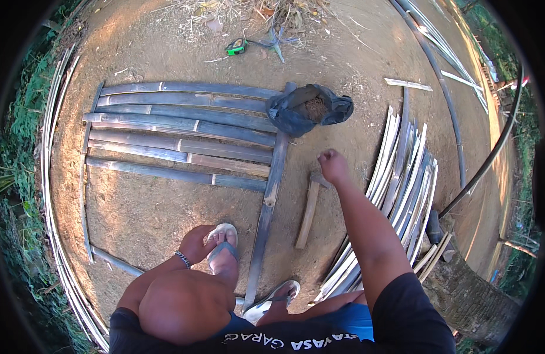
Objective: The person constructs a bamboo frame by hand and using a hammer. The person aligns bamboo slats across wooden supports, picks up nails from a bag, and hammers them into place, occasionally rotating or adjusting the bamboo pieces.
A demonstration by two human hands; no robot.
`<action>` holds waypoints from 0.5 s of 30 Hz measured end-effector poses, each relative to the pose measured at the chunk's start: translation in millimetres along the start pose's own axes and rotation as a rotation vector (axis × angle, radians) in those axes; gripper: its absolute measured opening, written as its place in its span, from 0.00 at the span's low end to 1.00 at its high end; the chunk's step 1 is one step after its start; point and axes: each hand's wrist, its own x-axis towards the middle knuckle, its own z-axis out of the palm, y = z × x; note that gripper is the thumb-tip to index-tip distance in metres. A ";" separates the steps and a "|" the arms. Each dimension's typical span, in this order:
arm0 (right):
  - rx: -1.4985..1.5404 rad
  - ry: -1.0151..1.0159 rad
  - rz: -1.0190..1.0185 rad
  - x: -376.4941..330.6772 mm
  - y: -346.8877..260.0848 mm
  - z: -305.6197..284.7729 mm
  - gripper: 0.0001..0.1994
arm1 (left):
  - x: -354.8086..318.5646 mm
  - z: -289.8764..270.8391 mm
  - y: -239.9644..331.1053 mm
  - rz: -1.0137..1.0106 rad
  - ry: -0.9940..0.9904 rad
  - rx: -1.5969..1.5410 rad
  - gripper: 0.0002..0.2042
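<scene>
My right hand (333, 166) is closed, fingers pinched together; anything in it is too small to make out. Just below it on the dirt lies a hammer-like tool with a wooden handle (308, 215), its metal head partly behind my wrist. My left hand (196, 241) hangs beside my left foot, its fingers hard to make out. In front of me lies a bamboo frame (263, 227) with several split bamboo slats (184, 125) laid across its upper part. A black plastic bag (290, 115) stands open at the frame's upper right corner, small brown bits inside.
A pile of split bamboo strips (402, 177) lies to my right, near a tree trunk (473, 298). A green tape measure (237, 46) rests farther ahead, near dry leaves and shavings (249, 17). Long bamboo strips (46, 153) line the left side by green plants.
</scene>
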 end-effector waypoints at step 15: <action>-0.283 0.294 -0.244 158.0 8.3 51.5 0.09 | -64.4 -41.2 -45.5 -0.359 -0.052 0.082 0.23</action>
